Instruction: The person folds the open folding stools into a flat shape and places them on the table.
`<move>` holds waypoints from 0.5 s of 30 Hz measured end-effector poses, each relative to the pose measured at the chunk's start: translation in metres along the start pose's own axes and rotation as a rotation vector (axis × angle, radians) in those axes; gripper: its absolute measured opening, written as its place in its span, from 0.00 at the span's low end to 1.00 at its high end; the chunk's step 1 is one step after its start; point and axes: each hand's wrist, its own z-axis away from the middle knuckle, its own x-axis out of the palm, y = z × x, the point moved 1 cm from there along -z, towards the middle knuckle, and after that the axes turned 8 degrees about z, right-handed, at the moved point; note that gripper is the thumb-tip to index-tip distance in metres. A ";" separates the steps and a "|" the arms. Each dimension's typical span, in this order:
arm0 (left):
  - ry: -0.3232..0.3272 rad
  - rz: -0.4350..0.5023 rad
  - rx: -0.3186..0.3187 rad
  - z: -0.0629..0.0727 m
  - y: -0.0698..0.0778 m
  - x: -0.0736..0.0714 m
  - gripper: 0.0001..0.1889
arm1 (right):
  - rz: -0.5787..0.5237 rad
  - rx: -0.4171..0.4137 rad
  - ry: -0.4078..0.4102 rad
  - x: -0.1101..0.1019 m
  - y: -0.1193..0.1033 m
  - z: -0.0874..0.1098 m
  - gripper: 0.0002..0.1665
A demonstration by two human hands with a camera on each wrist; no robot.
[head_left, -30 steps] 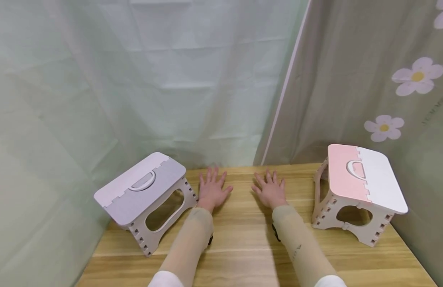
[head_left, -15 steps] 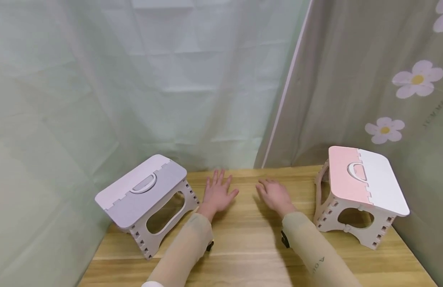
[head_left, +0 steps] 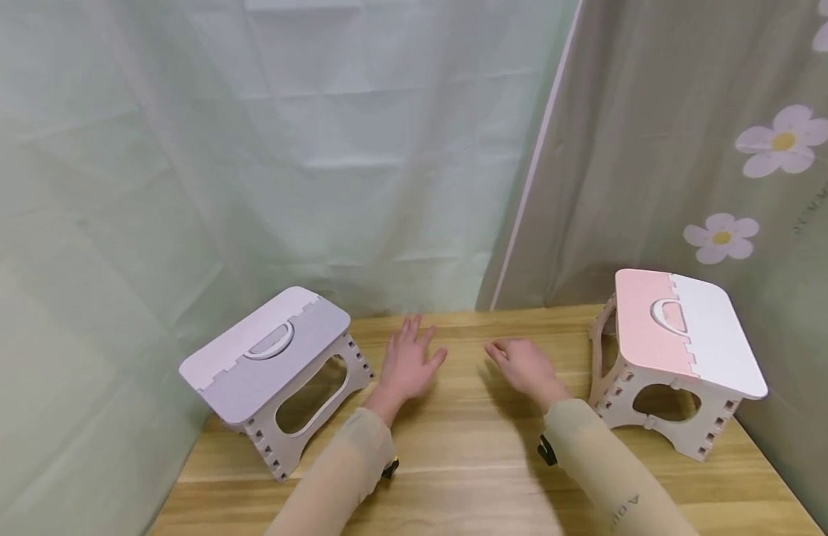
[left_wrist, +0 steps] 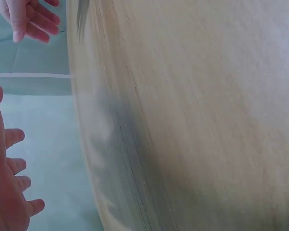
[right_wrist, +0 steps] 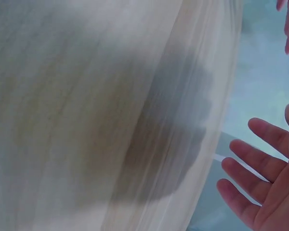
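In the head view my left hand (head_left: 407,366) has its fingers spread above the wooden table (head_left: 454,461) and holds nothing. It is nearest to the folding step stool with a lilac and grey top (head_left: 266,353), apart from its right end. To the right, my right hand (head_left: 526,368) is also over the table with nothing in it. Its fingers (right_wrist: 253,161) look loosely bent and separated in the right wrist view. Shadows of the hands fall on the wood below. Farther right stands a second folding step stool, with a pink and white top (head_left: 685,331).
A pale green curtain (head_left: 387,164) hangs behind the table's back edge and along the left. At the right is a grey-brown curtain (head_left: 608,164) with a flower print (head_left: 782,141). Both stools stand upright, one near each side of the table.
My right hand has drawn back slightly to the right and turned inward, its spread fingers now bent. The left hand has shifted a little to the right. Both stools stay in place.
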 end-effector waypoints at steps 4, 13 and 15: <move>0.011 0.036 0.009 0.007 -0.001 0.001 0.34 | -0.010 -0.011 -0.008 0.000 0.003 0.008 0.34; 0.062 0.063 0.015 0.008 0.004 -0.006 0.27 | -0.066 -0.008 0.041 -0.007 0.005 0.016 0.31; 0.062 0.069 0.019 0.010 0.004 -0.008 0.26 | -0.075 -0.004 0.043 -0.009 0.006 0.017 0.31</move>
